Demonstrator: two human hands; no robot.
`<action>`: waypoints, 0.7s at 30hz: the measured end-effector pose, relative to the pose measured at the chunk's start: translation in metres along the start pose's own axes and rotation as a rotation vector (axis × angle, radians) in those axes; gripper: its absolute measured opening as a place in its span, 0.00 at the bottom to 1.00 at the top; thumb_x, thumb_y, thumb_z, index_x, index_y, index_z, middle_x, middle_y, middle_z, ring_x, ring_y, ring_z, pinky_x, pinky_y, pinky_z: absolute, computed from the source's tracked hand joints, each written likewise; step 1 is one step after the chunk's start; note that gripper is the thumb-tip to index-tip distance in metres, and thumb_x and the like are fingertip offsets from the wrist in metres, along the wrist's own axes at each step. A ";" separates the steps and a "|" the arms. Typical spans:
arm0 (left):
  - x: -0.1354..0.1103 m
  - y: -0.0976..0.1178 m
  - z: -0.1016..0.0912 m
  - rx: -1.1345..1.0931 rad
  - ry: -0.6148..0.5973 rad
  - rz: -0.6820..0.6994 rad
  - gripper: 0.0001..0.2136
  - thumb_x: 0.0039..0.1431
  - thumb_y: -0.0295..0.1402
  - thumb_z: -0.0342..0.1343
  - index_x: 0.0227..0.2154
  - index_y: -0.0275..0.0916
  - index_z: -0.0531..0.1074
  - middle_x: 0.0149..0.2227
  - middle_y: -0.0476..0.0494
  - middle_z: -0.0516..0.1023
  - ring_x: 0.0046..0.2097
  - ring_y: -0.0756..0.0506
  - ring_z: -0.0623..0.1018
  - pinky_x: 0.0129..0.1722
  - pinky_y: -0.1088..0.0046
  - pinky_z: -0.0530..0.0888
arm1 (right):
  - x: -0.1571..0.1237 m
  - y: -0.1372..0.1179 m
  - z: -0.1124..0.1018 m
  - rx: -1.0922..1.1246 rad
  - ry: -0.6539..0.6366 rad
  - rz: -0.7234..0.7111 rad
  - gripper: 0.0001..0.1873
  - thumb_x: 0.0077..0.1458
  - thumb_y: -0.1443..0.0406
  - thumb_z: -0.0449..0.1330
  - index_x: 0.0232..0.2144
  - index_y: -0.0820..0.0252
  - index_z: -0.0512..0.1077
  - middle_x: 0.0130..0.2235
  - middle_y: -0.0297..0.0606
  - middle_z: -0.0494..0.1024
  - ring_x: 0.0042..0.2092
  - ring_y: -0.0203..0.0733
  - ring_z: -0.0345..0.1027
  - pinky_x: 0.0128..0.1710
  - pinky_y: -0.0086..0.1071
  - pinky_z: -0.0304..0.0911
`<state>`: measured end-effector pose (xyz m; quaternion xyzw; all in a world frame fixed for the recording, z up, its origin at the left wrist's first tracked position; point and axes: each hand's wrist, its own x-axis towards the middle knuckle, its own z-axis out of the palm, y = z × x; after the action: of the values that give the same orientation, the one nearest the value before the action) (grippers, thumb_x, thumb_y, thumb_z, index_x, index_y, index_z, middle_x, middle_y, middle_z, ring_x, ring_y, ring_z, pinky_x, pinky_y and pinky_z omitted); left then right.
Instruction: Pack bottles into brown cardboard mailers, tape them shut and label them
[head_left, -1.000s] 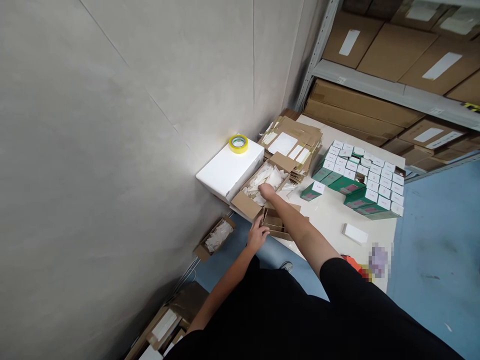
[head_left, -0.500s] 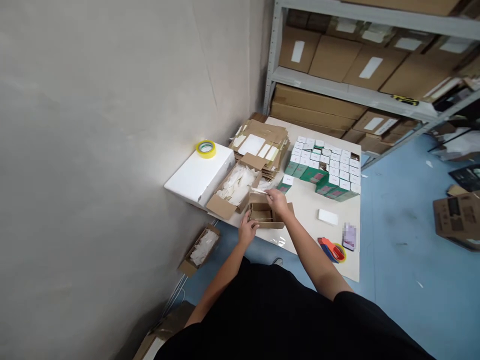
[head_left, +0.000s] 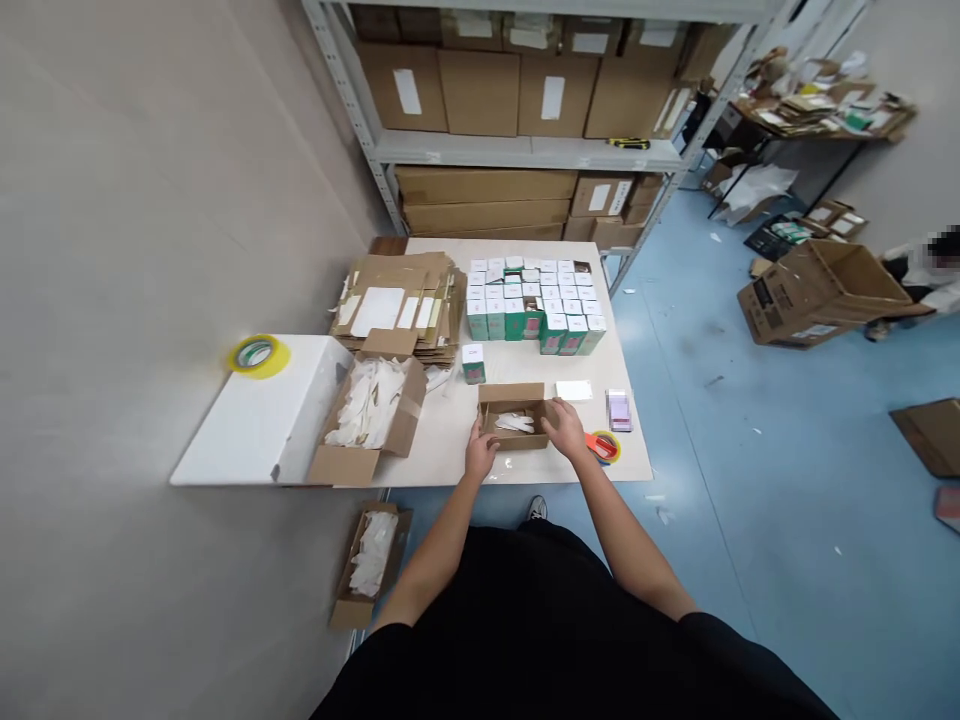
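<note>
A small open cardboard box (head_left: pixel 491 394) sits at the table's near edge with its back flap standing up. Inside it lies a crumpled white paper strip (head_left: pixel 516 423). My left hand (head_left: pixel 481 452) grips the box's left end, fingers closed around the edge. At the opposite end, my right hand (head_left: pixel 564 430) is closed on the right flap. Just behind the box stands a single green-and-white carton (head_left: pixel 473 363). A flat white box (head_left: pixel 574 390) lies beyond my right hand, and an orange tape dispenser (head_left: pixel 602 447) is to its right.
Several green-and-white cartons (head_left: pixel 517 300) stand in rows at the back. On the left are flattened cardboard boxes (head_left: pixel 390 285), a box of white paper (head_left: pixel 405 415), and a white foam block (head_left: pixel 247 430) carrying yellow tape (head_left: pixel 259 356). A phone (head_left: pixel 619 410) lies right. Metal shelving (head_left: pixel 525 152) rises behind.
The white paper that was in my right hand now lies in the box. My right hand has moved to the box's right end. The view has turned to the right.
</note>
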<state>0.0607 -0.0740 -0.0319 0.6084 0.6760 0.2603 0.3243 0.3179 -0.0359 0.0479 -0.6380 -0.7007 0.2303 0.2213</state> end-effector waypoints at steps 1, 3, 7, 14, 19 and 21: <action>0.003 0.002 0.005 0.035 -0.039 -0.025 0.12 0.59 0.28 0.64 0.46 0.39 0.80 0.75 0.36 0.55 0.71 0.33 0.66 0.69 0.53 0.66 | -0.004 0.012 -0.006 0.017 0.024 0.045 0.29 0.64 0.60 0.56 0.66 0.56 0.68 0.67 0.49 0.69 0.69 0.55 0.60 0.69 0.53 0.59; 0.007 0.005 0.012 0.119 -0.097 -0.078 0.17 0.59 0.26 0.63 0.52 0.37 0.77 0.76 0.31 0.50 0.71 0.31 0.66 0.68 0.52 0.67 | -0.013 0.037 -0.015 0.074 0.033 0.157 0.30 0.64 0.59 0.56 0.66 0.57 0.67 0.66 0.49 0.71 0.68 0.55 0.63 0.67 0.51 0.62; 0.007 0.011 0.013 0.250 -0.118 -0.090 0.24 0.63 0.26 0.58 0.62 0.39 0.70 0.77 0.32 0.44 0.71 0.30 0.65 0.65 0.51 0.70 | -0.029 0.072 -0.015 0.183 -0.083 0.375 0.35 0.62 0.55 0.59 0.68 0.58 0.64 0.65 0.50 0.73 0.63 0.53 0.71 0.61 0.46 0.69; -0.017 0.013 0.008 0.297 -0.077 -0.118 0.32 0.60 0.27 0.60 0.68 0.40 0.63 0.77 0.32 0.46 0.70 0.32 0.66 0.66 0.54 0.70 | -0.022 0.063 0.023 0.266 -0.260 0.160 0.38 0.59 0.62 0.60 0.71 0.50 0.60 0.69 0.44 0.69 0.67 0.52 0.66 0.64 0.49 0.65; -0.026 0.005 -0.002 0.284 -0.167 -0.095 0.37 0.53 0.22 0.62 0.68 0.41 0.64 0.75 0.33 0.53 0.69 0.33 0.69 0.66 0.56 0.70 | -0.015 0.050 0.044 0.211 -0.433 0.076 0.47 0.48 0.61 0.72 0.69 0.54 0.64 0.66 0.48 0.71 0.68 0.59 0.63 0.66 0.51 0.62; -0.023 0.001 -0.008 0.271 -0.163 -0.073 0.34 0.55 0.22 0.60 0.67 0.40 0.66 0.74 0.34 0.59 0.69 0.35 0.69 0.67 0.57 0.68 | -0.017 0.051 0.046 0.268 -0.390 0.086 0.50 0.47 0.61 0.73 0.70 0.55 0.62 0.67 0.49 0.70 0.68 0.57 0.64 0.66 0.50 0.62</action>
<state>0.0568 -0.0966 -0.0231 0.6409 0.6979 0.1044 0.3021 0.3315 -0.0505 -0.0201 -0.5758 -0.6655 0.4491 0.1545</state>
